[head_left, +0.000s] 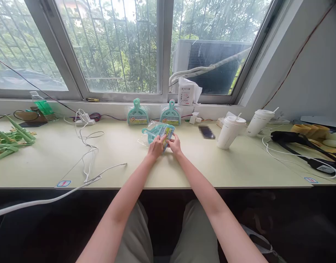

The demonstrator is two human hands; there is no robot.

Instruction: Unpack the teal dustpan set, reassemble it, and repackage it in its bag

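A mint-green dustpan set [154, 132] with a printed label card lies tilted over the pale table, in loose clear plastic, its handle toward the left. My left hand [156, 147] presses its fingers on the label side. At the card's right edge, the fingers of my right hand [174, 144] grip it. Two more mint-green dustpan sets stand upright behind, against the wall under the window: one at the left [137, 114], one at the right [170, 114].
On the table [102, 164], white cables [88, 157] run along the left. Green plant-like pieces [13, 140] lie far left. Two white cups [231, 132] stand right, near a black strap [302, 144]. A tissue pack [186, 92] rests on the sill.
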